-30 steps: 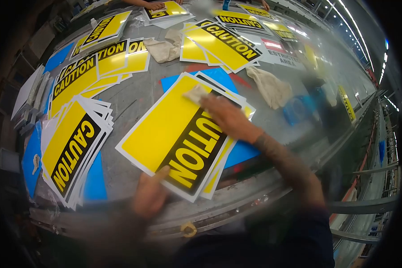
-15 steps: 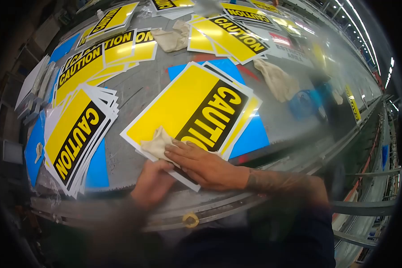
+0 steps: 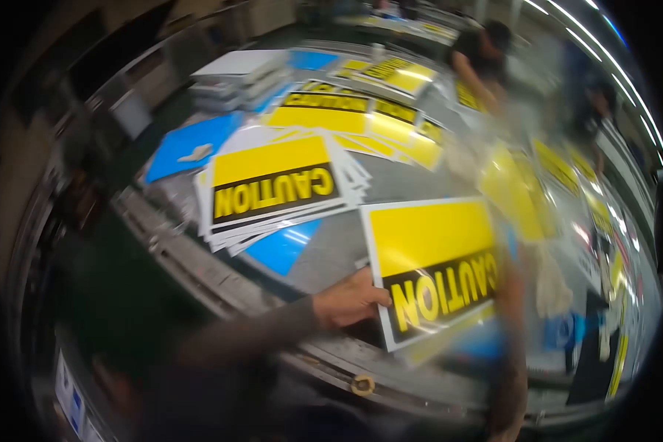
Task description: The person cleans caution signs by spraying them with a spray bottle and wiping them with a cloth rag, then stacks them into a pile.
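A yellow and black caution sign (image 3: pixel 435 232) is raised off the table and slightly tilted, its lettering upside down to me. My left hand (image 3: pixel 353 298) is closed on its left edge, thumb on the front face. At the sign's right edge is my right hand (image 3: pixel 507 258), smeared by motion; its fingers and anything in them cannot be made out. Partly visible beneath the raised sign is another yellow sign (image 3: pixel 453 337). To the left lies a fanned stack of caution signs (image 3: pixel 272 177) on blue sheets (image 3: pixel 283 249).
More caution signs (image 3: pixel 320 118) lie farther back. White stacked boxes or panels (image 3: pixel 239 74) stand at the far left corner. A beige cloth (image 3: pixel 552 287) lies right of my hands. A co-worker (image 3: pixel 482 62) leans over the far side. The metal table edge (image 3: pixel 221 295) runs before me.
My view has swung left. The top caution sign, earlier flat under a cloth pressed by my right hand, is now lifted in my left hand. The cloth is no longer visible at my right hand.
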